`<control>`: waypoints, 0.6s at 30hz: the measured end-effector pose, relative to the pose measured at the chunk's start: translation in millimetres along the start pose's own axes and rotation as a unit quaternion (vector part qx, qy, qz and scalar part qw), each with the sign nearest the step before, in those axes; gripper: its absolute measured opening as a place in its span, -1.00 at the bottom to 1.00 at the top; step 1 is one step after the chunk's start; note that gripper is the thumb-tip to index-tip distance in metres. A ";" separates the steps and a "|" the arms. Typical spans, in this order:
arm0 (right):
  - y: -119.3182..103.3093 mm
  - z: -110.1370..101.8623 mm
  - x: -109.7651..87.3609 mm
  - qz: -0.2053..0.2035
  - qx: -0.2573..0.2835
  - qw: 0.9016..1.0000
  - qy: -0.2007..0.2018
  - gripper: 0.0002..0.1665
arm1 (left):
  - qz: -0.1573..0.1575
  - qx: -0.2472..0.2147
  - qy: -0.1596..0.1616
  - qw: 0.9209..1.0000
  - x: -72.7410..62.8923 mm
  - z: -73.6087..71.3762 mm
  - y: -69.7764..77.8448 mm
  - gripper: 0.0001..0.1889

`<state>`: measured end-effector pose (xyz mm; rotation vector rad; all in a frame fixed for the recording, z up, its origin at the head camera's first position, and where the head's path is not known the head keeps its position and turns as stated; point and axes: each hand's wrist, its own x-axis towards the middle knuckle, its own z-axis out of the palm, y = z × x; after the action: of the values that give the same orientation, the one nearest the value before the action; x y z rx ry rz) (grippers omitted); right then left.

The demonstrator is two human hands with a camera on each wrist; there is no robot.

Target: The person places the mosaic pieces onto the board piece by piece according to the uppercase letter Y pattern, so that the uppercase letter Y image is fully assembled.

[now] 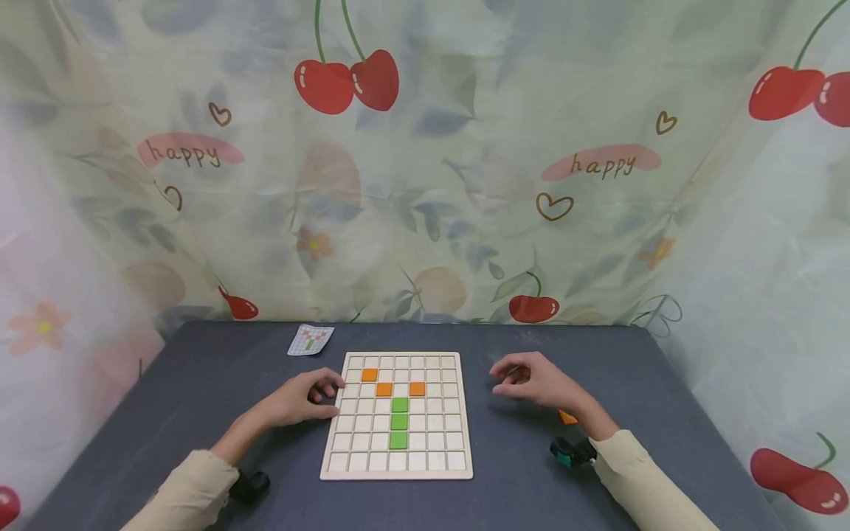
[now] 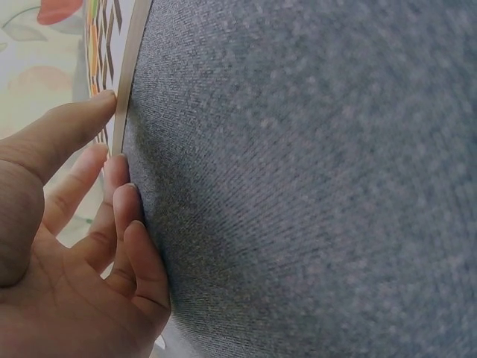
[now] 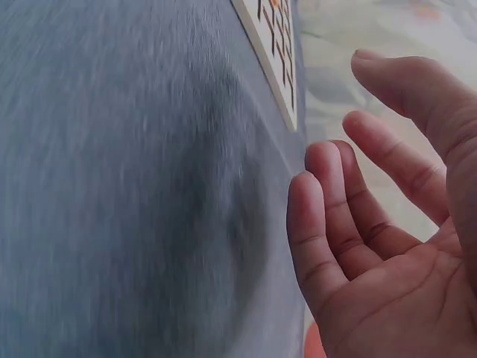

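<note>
A white grid board point(image 1: 358, 462) lies on the dark table, with three green tiles point(image 1: 399, 422) in a column and three orange tiles point(image 1: 384, 389) above them. My left hand point(image 1: 302, 400) is at the board's left side; thumb and fingertips touch its rim point(image 2: 128, 82) in the left wrist view. To the right of the board, my right hand point(image 1: 534, 380) is raised over the table, fingers loosely bent and apart from the thumb. Nothing is between them in the right wrist view. Another orange piece point(image 1: 567, 417) lies partly hidden under my right forearm.
A small printed card point(image 1: 311, 340) with a coloured grid pattern lies at the back left of the table point(image 1: 524, 472). Patterned cloth point(image 1: 425, 184) hangs behind and at both sides. A dark strap device point(image 1: 572, 451) is on my right wrist.
</note>
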<state>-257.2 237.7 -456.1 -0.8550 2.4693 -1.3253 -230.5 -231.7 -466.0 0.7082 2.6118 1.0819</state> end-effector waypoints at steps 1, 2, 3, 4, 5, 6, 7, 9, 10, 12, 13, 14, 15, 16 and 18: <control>1.1 -2.9 -2.5 0.001 0.000 1.000 0.002 -0.64 | -0.002 0.000 0.000 1.000 0.1 -0.1 -0.1 -0.59; 2.0 -5.7 -5.0 0.003 0.000 1.000 0.003 -0.64 | -0.001 0.000 0.000 1.000 0.1 -0.4 0.1 -0.59; 3.2 -8.4 -7.6 0.005 0.002 1.000 0.004 -0.65 | -0.003 -0.001 0.000 1.000 0.2 -0.6 0.0 -0.59; 4.5 -10.8 -9.8 0.007 0.002 1.000 0.004 -0.65 | -0.002 -0.001 0.000 1.000 0.1 -0.8 -0.1 -0.59; 5.7 -13.1 -12.4 0.009 0.004 1.000 0.005 -0.66 | -0.001 -0.001 0.000 1.000 0.1 -1.0 -0.2 -0.59; 6.9 -15.4 -15.0 0.011 0.008 1.000 0.006 -0.66 | 0.000 -0.001 0.000 1.000 0.1 -1.0 -0.3 -0.59; 9.0 -17.7 -17.4 0.011 0.012 1.000 0.008 -0.67 | 0.000 -0.001 0.000 1.000 0.1 -1.0 -0.5 -0.59; 13.2 -22.1 -22.1 0.008 0.020 1.000 0.010 -0.68 | 0.000 -0.001 0.000 1.000 0.4 -1.0 -0.9 -0.59; 15.5 -24.1 -24.2 0.007 0.023 1.000 0.011 -0.68 | 0.000 -0.001 0.000 1.000 0.5 -1.0 -1.2 -0.59; 18.0 -27.7 -28.8 0.004 0.025 1.000 0.011 -0.68 | -0.002 0.000 -0.001 1.000 0.7 -1.0 -1.6 -0.60; 19.3 -29.4 -31.0 0.003 0.024 1.000 0.011 -0.68 | -0.003 0.000 -0.001 1.000 0.8 -1.0 -1.9 -0.60; 19.7 -31.0 -33.4 0.002 0.022 1.000 0.011 -0.68 | -0.003 -0.001 -0.001 1.000 0.8 -1.0 -1.9 -0.60; 20.4 -32.6 -35.7 0.003 0.021 1.000 0.011 -0.68 | -0.003 -0.002 -0.002 1.000 0.8 -1.0 -2.0 -0.60; 21.1 -34.0 -37.9 0.002 0.019 1.000 0.011 -0.68 | -0.003 -0.002 -0.001 1.000 0.8 -0.9 -2.0 -0.60; 23.5 -37.2 -42.2 0.000 0.016 1.000 0.011 -0.67 | -0.002 -0.004 -0.001 1.000 0.7 -0.9 -1.9 -0.59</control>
<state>-248.5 298.0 -457.4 -0.8375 2.4578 -1.3767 -232.0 -233.1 -466.8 0.7022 2.6047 1.0878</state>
